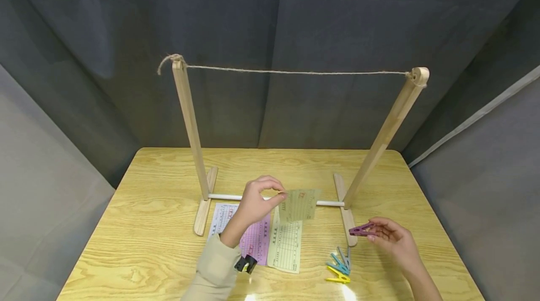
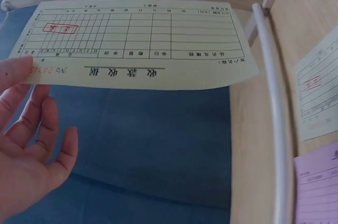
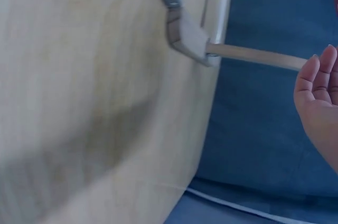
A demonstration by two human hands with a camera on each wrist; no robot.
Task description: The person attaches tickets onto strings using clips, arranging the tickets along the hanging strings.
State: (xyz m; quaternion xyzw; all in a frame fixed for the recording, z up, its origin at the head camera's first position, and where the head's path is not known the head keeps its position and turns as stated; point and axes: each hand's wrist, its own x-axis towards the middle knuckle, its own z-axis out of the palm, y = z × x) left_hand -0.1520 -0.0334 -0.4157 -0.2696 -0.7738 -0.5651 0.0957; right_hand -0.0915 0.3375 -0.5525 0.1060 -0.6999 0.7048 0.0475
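Observation:
Between thumb and fingertips my left hand (image 1: pixel 258 201) pinches a pale yellow receipt slip (image 1: pixel 300 208) by its edge, lifted above the table. The left wrist view shows the slip's (image 2: pixel 142 36) printed grid and a red stamp. To the right, my right hand (image 1: pixel 395 241) holds a purple clothespin (image 1: pixel 358 230) in its fingers, near the foot of the right post. In the right wrist view that hand (image 3: pixel 319 102) is partly cut off by the frame. On the table lie another yellow slip (image 1: pixel 287 249), a pink slip (image 1: pixel 260 240) and a white slip (image 1: pixel 222 213), partly behind my left arm.
A twine line (image 1: pixel 295 73) runs between the left post (image 1: pixel 190 127) and right post (image 1: pixel 381 139) of a wooden stand. A white bar (image 1: pixel 331 203) joins their feet. Yellow (image 1: pixel 339 276), teal (image 1: pixel 339 263) and grey-blue (image 1: pixel 343 259) clothespins lie on the table.

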